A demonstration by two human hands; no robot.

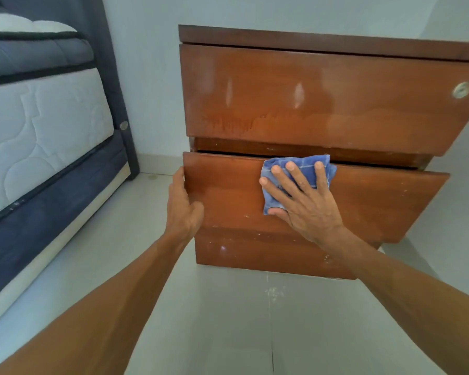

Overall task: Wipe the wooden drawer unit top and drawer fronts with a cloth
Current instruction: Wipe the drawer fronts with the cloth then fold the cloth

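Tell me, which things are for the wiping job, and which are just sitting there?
For the job: blue cloth, pressed flat by the right hand; wooden drawer unit; lower drawer front, its left edge held by the left hand.

Just sitting there: mattress; floor; wall.

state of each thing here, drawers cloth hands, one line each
top drawer, shut, front streaked
lower drawer, pulled out a little
cloth, folded, pressed against the lower drawer front
left hand, grips the lower drawer's left edge
right hand, fingers spread, pressing the cloth
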